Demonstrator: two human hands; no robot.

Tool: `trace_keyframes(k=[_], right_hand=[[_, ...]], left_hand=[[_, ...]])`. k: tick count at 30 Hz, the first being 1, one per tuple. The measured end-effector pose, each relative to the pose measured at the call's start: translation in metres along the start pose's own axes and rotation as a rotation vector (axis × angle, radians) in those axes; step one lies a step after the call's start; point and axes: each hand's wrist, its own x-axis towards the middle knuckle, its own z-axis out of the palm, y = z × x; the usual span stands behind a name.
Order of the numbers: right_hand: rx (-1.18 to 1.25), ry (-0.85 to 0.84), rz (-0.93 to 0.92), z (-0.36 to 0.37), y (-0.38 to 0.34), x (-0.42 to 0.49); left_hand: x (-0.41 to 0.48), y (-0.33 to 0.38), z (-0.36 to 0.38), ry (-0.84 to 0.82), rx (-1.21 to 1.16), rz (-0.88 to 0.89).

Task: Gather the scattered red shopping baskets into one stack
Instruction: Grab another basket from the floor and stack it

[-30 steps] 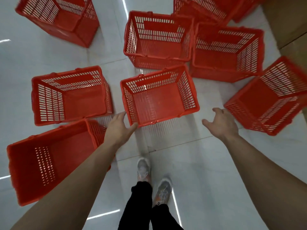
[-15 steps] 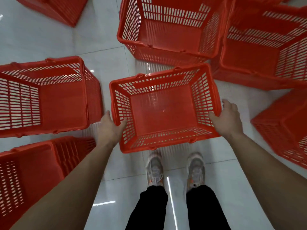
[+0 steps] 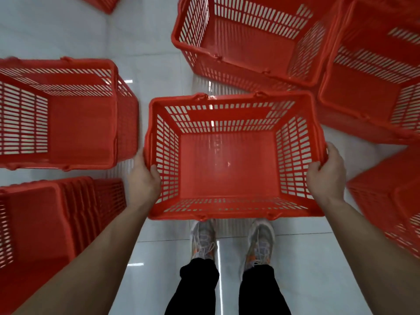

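Note:
A red slatted shopping basket (image 3: 227,169) sits in the middle of the view, open side up, just beyond my shoes. My left hand (image 3: 144,178) grips its left rim, thumb curled over the edge. My right hand (image 3: 327,173) grips its right rim the same way. Other red baskets lie around it on the pale tiled floor: one at the left (image 3: 68,114), one at the lower left (image 3: 45,223), one beyond it (image 3: 247,39), one at the upper right (image 3: 372,71) and one at the right edge (image 3: 391,208).
My two shoes (image 3: 231,242) stand on the glossy white floor (image 3: 145,53) right behind the held basket. Another red basket corner (image 3: 100,3) shows at the top left. Narrow strips of bare floor run between the baskets.
I have stepped closer. Both hands went from hovering near the middle basket to gripping its left and right rims, and the basket now sits squarer to me.

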Motion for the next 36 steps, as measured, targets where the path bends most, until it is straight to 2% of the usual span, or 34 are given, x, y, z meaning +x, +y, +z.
trace_keyframes(k=[9,18,26,33,36], right_hand=[[0.059,-0.001,-0.134,-0.133,-0.074,-0.075],[0.221,-0.074,-0.305,-0.199,-0.155,-0.152],[0.34,-0.191,-0.486,-0.186,-0.23,-0.242],[0.414,-0.298,-0.594,-0.113,-0.3,-0.343],[0.423,-0.291,-0.559,-0.072,-0.319,-0.388]], left_hand=[[-0.055,0.063,-0.138,0.089,-0.074,0.042],[-0.143,0.054,-0.274,0.298,-0.111,-0.022],[-0.239,-0.032,-0.38,0.53,-0.207,-0.158],[-0.273,-0.143,-0.443,0.658,-0.299,-0.314],[-0.267,-0.197,-0.466,0.672,-0.372,-0.346]])
